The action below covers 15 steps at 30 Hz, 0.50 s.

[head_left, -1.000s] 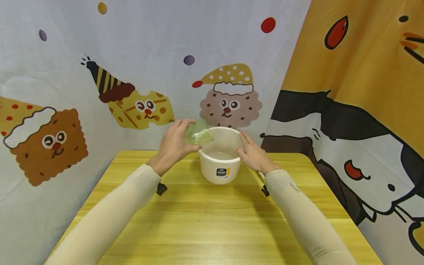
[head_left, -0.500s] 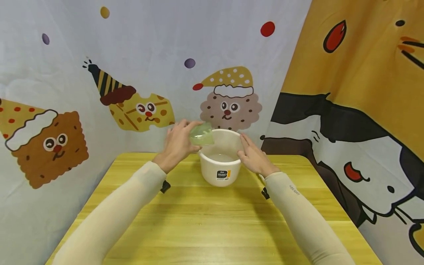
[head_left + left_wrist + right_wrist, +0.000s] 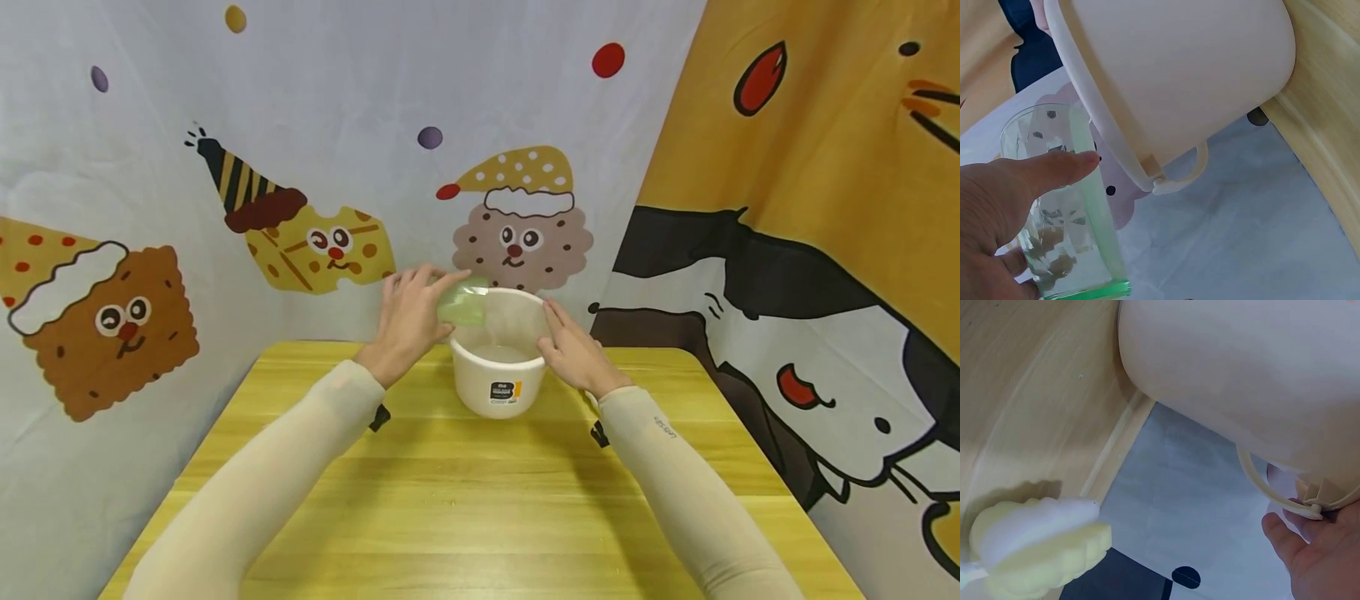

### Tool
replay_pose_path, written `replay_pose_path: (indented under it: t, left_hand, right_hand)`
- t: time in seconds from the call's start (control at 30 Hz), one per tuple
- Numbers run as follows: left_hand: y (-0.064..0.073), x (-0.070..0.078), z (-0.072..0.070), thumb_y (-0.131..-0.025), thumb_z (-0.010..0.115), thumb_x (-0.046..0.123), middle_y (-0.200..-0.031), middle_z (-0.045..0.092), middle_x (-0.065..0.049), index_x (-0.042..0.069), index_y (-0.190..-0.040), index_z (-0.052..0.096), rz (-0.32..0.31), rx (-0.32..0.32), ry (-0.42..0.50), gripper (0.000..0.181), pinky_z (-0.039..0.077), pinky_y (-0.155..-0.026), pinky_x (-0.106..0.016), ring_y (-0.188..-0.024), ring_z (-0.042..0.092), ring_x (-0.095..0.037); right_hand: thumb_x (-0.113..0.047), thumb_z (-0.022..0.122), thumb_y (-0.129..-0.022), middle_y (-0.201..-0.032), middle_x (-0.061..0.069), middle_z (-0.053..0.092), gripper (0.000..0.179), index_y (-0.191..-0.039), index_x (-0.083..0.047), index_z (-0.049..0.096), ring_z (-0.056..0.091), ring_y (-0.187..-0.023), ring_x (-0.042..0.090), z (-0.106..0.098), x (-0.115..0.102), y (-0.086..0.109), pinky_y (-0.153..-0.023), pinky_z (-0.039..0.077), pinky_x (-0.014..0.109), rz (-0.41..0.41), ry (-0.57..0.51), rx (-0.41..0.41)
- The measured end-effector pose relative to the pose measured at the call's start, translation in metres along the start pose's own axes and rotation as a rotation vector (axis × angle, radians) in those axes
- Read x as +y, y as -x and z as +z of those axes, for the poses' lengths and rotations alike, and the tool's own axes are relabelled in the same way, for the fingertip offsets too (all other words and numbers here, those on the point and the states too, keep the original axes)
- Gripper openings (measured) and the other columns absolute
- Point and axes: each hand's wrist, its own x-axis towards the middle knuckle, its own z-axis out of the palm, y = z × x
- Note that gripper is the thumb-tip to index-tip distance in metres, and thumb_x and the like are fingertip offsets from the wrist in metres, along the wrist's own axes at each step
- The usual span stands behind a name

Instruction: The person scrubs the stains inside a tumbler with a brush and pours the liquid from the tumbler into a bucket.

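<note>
My left hand (image 3: 408, 312) grips a clear green drinking glass (image 3: 463, 302), tipped on its side over the left rim of a white bucket (image 3: 480, 383). In the left wrist view, my thumb (image 3: 1063, 172) lies along the wall of the glass and its thick base is at the bottom. A faint streak runs from the glass mouth down into the bucket, where cloudy liquid (image 3: 502, 353) covers the bottom. On the bucket's right side my right hand (image 3: 573, 350) holds the rim, its fingers by the handle joint in the right wrist view.
A yellow and white sponge brush (image 3: 1041, 544) lies on the wooden table (image 3: 450, 500), right of the bucket. The bucket's handle (image 3: 1260, 481) hangs at its back. A printed cloth (image 3: 337, 100) stands behind the table.
My left hand has moved right and tipped the glass further over the bucket. A streak now shows below its mouth. My right hand stays at the rim.
</note>
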Motion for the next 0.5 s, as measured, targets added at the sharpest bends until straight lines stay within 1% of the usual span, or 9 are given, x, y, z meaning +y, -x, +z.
replay_pose_path:
  t: [0.13, 0.23, 0.4, 0.5]
  left_hand:
    - [-0.0011, 0.0029, 0.0007, -0.086, 0.106, 0.016, -0.166, 0.066, -0.009, 0.039, -0.171, 0.058, 0.060, 0.016, -0.058, 0.100, 0.040, -0.136, -0.067, -0.156, 0.058, -0.041]
    - [-0.0016, 0.0035, 0.0012, -0.087, 0.105, 0.013, -0.164, 0.067, -0.011, 0.038, -0.170, 0.060, 0.125, 0.051, -0.106, 0.097, 0.041, -0.136, -0.067, -0.154, 0.060, -0.041]
    - [-0.0034, 0.0026, 0.0006, -0.090, 0.100, 0.006, -0.164, 0.068, -0.009, 0.036, -0.167, 0.064, 0.221, 0.107, -0.188, 0.090, 0.039, -0.138, -0.066, -0.154, 0.062, -0.038]
    - [-0.0038, 0.0023, 0.0004, -0.092, 0.098, 0.004, -0.166, 0.067, -0.007, 0.037, -0.167, 0.063, 0.263, 0.116, -0.233, 0.089, 0.036, -0.142, -0.065, -0.156, 0.061, -0.037]
  right_hand:
    - [-0.032, 0.041, -0.117, -0.198, 0.016, 0.014, 0.079, -0.186, -0.004, 0.016, 0.027, -0.180, 0.045, 0.0014, 0.0019, 0.0000, -0.138, 0.034, 0.079, 0.000, -0.013, 0.005]
    - [-0.032, 0.040, -0.116, -0.197, 0.016, 0.015, 0.079, -0.186, -0.003, 0.017, 0.027, -0.181, 0.045, 0.0023, 0.0027, -0.0001, -0.141, 0.033, 0.076, -0.004, -0.020, 0.013]
    - [-0.032, 0.040, -0.116, -0.197, 0.017, 0.016, 0.079, -0.185, -0.002, 0.019, 0.028, -0.180, 0.045, 0.0030, 0.0018, -0.0011, -0.141, 0.034, 0.073, -0.015, -0.022, 0.030]
    - [-0.030, 0.041, -0.116, -0.197, 0.018, 0.017, 0.078, -0.185, -0.001, 0.019, 0.028, -0.180, 0.044, 0.0036, 0.0024, -0.0012, -0.142, 0.034, 0.070, -0.021, -0.025, 0.033]
